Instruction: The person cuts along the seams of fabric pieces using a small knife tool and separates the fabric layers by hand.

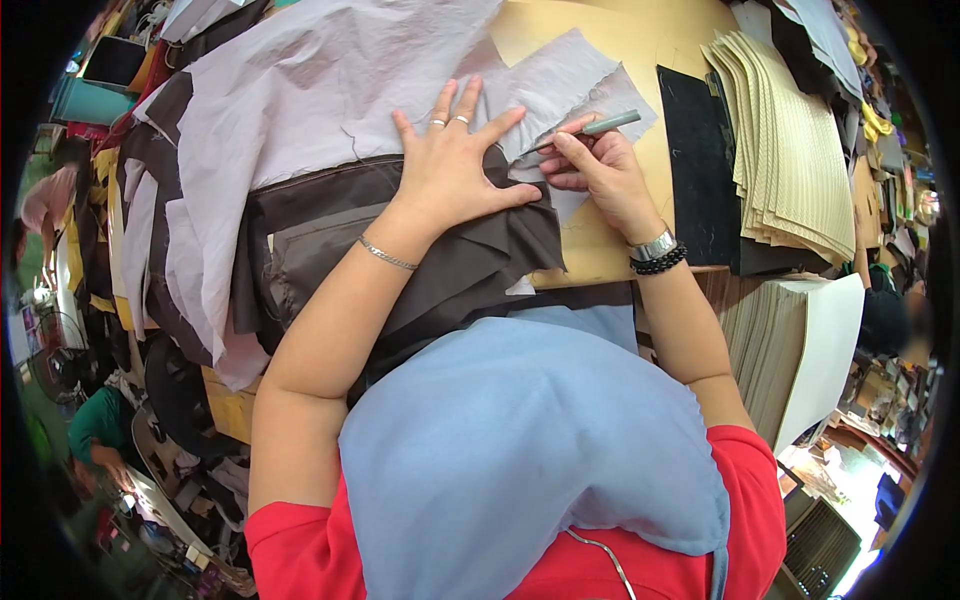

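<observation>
My left hand (447, 170) lies with its fingers spread on a garment piece, across the join between pale lilac fabric (310, 100) and dark brown fabric (450, 270). Pinched in my right hand (605, 175) is a slim pen (612, 122) with a grey-green end pointing up and to the right. Its other end points down-left at the fabric edge near my left thumb; whether the tip touches the cloth I cannot tell. A frayed lilac flap (575, 70) spreads out beyond my right hand. A welt-like strip of dark cloth (330, 235) shows left of my left wrist.
Under the cloth is a tan tabletop (610, 250). To the right lie a black board (697, 160), a fanned stack of cream sheets (790, 150) and a thick paper stack (780, 340). Fabric hangs off the left side. Other people (100, 440) work at the far left.
</observation>
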Demonstrator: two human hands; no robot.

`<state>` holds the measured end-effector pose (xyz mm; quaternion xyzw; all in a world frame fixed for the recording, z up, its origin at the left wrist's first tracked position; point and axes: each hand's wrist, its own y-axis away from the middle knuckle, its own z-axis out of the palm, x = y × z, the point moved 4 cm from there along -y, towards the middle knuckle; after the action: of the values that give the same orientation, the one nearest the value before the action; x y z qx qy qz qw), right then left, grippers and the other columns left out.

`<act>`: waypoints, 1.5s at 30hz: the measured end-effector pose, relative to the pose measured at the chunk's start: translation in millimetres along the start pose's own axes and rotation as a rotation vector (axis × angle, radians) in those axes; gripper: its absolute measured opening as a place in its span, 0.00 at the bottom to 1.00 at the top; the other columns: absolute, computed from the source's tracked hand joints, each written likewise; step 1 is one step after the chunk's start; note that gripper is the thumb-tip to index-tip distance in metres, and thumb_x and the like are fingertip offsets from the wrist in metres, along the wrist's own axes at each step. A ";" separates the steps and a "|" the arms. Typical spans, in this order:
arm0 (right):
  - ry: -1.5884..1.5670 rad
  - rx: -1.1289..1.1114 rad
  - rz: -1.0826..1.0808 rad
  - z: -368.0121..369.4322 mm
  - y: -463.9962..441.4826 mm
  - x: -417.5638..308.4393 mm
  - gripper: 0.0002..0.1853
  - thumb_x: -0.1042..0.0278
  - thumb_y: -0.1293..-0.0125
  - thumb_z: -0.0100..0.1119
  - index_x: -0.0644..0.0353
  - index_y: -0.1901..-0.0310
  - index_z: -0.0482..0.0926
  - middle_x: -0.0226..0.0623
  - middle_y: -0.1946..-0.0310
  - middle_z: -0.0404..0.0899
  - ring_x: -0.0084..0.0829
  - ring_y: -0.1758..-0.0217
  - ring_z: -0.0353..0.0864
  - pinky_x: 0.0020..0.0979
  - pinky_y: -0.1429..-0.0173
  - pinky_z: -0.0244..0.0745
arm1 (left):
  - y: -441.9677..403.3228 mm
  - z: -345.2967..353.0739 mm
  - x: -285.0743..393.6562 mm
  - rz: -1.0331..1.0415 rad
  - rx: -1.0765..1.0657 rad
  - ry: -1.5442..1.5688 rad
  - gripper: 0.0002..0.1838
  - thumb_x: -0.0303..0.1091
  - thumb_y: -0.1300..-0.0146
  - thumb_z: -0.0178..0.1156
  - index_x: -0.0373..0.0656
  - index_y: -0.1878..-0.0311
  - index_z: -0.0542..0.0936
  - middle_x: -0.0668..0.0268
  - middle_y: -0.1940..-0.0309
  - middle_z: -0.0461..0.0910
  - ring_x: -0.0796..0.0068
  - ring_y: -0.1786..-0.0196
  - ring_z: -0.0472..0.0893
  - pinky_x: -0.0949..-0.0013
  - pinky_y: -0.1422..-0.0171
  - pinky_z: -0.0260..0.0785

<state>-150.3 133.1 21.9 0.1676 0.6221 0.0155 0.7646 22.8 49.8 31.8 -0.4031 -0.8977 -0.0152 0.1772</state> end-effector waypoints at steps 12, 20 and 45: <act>0.046 -0.014 0.001 -0.7 -1.9 2.8 0.07 0.65 0.25 0.59 0.56 0.52 0.74 0.34 0.57 0.84 0.21 0.59 0.85 0.24 0.56 0.85 | 0.1 -0.4 0.2 0.003 0.010 -0.022 0.52 0.76 0.59 0.69 0.70 0.27 0.71 0.51 0.21 0.55 0.47 0.18 0.49 0.15 0.31 0.39; 0.128 -0.027 -0.002 2.7 -2.2 0.6 0.07 0.65 0.25 0.59 0.57 0.53 0.75 0.34 0.58 0.84 0.19 0.60 0.84 0.21 0.58 0.83 | -0.3 0.0 -0.2 0.005 0.010 -0.006 0.51 0.76 0.59 0.68 0.70 0.28 0.72 0.50 0.21 0.54 0.47 0.18 0.49 0.14 0.30 0.36; -0.069 -0.249 0.076 -7.7 -5.3 -5.6 0.07 0.62 0.26 0.60 0.56 0.57 0.78 0.33 0.57 0.85 0.19 0.61 0.82 0.28 0.48 0.81 | -1.4 -3.0 -0.9 0.020 -0.025 -0.014 0.52 0.77 0.61 0.69 0.73 0.28 0.71 0.49 0.21 0.54 0.46 0.18 0.48 0.13 0.31 0.37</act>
<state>-159.9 128.6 24.4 0.0952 0.5820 0.1161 0.7992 23.3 47.7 34.4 -0.4144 -0.8945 -0.0217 0.1661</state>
